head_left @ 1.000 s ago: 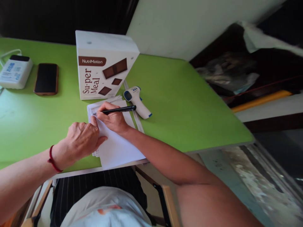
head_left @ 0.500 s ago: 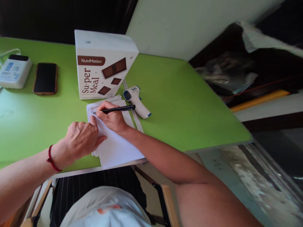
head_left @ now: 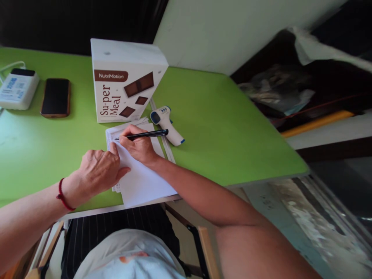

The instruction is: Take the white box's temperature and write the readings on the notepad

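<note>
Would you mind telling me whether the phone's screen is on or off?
Off, it appears: the phone lies flat on the green table, screen up, and the glass is uniformly dark with nothing lit.

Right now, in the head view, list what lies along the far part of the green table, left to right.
Power bank → phone → box → thermometer.

pen: the black pen [head_left: 143, 135] tilted a touch flatter in the right hand [head_left: 138, 146], its cap end edging nearer the thermometer [head_left: 166, 124].
pen tip: it crept slightly away from the left hand [head_left: 100, 170] across the paper [head_left: 142, 180].
</note>
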